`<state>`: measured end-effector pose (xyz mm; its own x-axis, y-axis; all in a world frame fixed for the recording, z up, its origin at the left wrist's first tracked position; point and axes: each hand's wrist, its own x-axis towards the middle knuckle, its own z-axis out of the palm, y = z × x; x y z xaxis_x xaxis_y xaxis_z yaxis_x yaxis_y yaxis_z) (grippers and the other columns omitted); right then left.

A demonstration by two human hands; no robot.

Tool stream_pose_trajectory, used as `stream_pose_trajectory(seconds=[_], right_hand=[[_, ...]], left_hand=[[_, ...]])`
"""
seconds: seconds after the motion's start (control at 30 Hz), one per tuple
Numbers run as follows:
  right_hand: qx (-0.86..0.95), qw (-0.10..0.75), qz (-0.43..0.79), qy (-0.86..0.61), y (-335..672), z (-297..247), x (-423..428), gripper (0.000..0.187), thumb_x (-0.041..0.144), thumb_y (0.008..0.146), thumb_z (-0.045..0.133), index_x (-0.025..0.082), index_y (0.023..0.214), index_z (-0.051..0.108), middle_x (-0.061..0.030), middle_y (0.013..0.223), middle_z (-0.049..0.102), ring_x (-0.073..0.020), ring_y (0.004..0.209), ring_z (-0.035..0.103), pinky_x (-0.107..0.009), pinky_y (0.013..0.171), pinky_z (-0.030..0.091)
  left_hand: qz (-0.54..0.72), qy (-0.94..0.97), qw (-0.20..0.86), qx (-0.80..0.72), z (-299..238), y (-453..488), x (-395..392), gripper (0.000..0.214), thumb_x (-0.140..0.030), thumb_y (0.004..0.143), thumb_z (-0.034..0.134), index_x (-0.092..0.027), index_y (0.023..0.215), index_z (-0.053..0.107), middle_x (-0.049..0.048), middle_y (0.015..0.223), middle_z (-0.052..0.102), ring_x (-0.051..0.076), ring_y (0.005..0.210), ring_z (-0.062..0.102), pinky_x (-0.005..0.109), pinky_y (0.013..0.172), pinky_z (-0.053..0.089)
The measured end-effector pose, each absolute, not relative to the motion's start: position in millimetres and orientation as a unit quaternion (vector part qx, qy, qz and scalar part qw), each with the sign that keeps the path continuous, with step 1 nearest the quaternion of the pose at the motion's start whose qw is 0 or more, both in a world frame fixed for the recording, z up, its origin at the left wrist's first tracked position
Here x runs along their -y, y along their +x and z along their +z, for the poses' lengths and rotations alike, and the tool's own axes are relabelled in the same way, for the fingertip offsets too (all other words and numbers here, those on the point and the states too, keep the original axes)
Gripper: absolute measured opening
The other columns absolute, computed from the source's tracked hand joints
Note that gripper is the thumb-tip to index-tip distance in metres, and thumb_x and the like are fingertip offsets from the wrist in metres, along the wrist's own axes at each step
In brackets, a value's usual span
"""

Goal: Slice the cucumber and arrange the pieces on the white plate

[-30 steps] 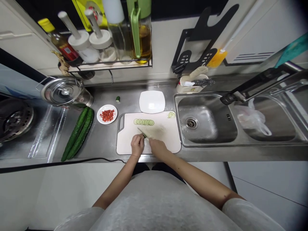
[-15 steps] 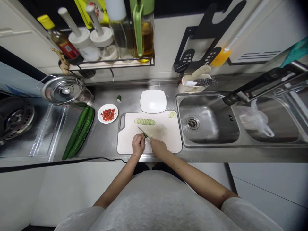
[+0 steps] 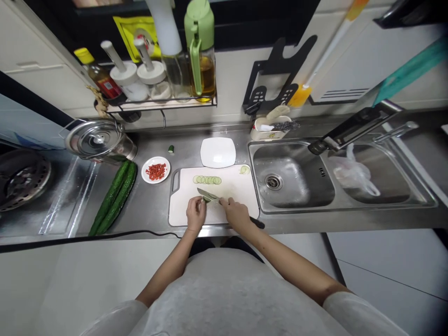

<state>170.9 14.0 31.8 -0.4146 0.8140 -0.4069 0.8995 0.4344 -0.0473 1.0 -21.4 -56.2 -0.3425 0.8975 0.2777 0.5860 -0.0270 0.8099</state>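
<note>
My right hand (image 3: 238, 215) is closed around a kitchen knife (image 3: 206, 192), whose dark handle end sticks out behind the palm. The blade points left and lies tilted over the white cutting board (image 3: 180, 207). My left hand (image 3: 195, 213) pinches a small green cucumber piece (image 3: 206, 199) beside the blade, mostly hidden by fingers and knife. Beyond the knife, thin cucumber slices (image 3: 207, 180) lie overlapped in a row. A few more slices (image 3: 244, 170) rest in the board's far right corner.
A white plate (image 3: 218, 152) touches the board's far side. Left of it are a cucumber end (image 3: 171, 149), a small plate (image 3: 144, 176) of chopped red pieces, two whole cucumbers (image 3: 114, 198) and a steel pot (image 3: 122, 148). A double sink (image 3: 294, 186) lies right.
The knife blade has turned flatter, showing its side, and its dark handle end now shows past my right hand. Both hands stay close together over the board. The camera view has shifted.
</note>
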Motion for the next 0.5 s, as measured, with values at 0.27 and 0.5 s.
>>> stream_pose_trajectory(seconds=[0.27,0.5], right_hand=[[-0.845,0.085,-0.049,0.525,209.4,32.0,-18.1,0.042,0.018,0.096,0.028,0.024,0.134,0.044,-0.0123,0.116,0.054,-0.018,0.083,0.051,-0.031,0.074,0.03],[-0.847,0.072,-0.043,0.525,217.5,38.7,-12.9,0.04,0.02,0.096,0.029,0.025,0.131,0.047,-0.0109,0.113,0.055,-0.0179,0.081,0.049,-0.03,0.073,0.027]], left_hand=[[0.387,0.649,0.075,-0.65,-11.3,-0.9,11.7,0.025,-0.035,0.084,0.056,-0.02,0.105,0.058,0.0112,0.105,0.058,0.024,0.104,0.051,0.041,0.093,0.04],[0.258,0.797,0.09,-0.538,7.3,14.8,-9.8,0.033,-0.043,0.081,0.061,-0.028,0.11,0.062,0.0097,0.119,0.057,0.03,0.122,0.041,0.052,0.104,0.028]])
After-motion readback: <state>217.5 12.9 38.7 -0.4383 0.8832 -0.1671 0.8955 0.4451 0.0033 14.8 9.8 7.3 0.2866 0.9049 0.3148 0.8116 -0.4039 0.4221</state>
